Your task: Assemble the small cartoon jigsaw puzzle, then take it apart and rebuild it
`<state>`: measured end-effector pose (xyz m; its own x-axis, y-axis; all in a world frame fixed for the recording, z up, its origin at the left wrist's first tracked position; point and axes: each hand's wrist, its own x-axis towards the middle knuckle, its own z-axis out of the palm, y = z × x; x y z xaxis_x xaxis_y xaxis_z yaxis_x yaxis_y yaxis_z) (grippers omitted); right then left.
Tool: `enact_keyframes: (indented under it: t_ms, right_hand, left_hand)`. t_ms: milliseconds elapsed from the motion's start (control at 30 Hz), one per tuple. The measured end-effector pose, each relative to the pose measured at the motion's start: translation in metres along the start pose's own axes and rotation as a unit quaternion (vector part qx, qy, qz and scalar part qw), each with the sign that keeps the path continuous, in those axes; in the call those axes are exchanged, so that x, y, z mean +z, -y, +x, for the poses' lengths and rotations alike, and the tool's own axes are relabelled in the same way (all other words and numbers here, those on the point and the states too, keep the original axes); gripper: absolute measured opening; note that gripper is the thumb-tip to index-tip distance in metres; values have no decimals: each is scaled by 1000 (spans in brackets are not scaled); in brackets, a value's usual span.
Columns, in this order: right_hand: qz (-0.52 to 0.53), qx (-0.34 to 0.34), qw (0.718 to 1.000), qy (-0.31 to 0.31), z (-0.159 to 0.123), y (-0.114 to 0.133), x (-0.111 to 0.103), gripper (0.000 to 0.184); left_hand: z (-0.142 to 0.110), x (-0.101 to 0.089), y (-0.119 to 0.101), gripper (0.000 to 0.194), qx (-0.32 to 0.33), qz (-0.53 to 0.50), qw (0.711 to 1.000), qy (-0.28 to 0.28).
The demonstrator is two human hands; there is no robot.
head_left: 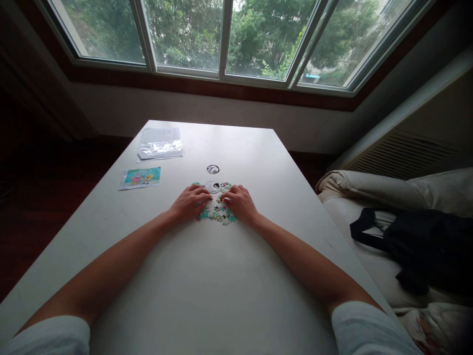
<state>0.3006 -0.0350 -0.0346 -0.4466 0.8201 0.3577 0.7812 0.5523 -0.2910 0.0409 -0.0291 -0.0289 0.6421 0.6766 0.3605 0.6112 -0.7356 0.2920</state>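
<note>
Small multicoloured jigsaw puzzle pieces (218, 215) lie in a loose cluster on the white table (218, 276). My left hand (189, 202) rests at the left side of the cluster, its fingers curled together at a small puzzle piece by the tips. On the right side, my right hand (241, 202) is bent inward with its fingertips closed on another puzzle piece (219, 199). A narrow gap separates the two hands. Just beyond them sits a round, shiny-rimmed container (212, 187) among the pieces. Some pieces are hidden under the fingers.
Another round, shiny disc (213, 169) lies farther back. To the left are a colourful cartoon picture sheet (142, 177) and a clear plastic packet on papers (160, 143). A pale sofa (340, 212) with a dark bag (424, 241) stands right of the table; windows (185, 34) are ahead.
</note>
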Motion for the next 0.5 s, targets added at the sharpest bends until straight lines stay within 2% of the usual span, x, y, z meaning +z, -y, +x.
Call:
enact_keyframes:
  t_ms: [233,500]
  right_hand:
    - [-20,19,999,32,2,13,-9,16]
    - [-71,28,995,57,17,28,-13,18]
  left_hand:
    - [-4,-2,2,27,2,7,1000,-10]
    - [-3,-2,3,23,4,13,1000,-12]
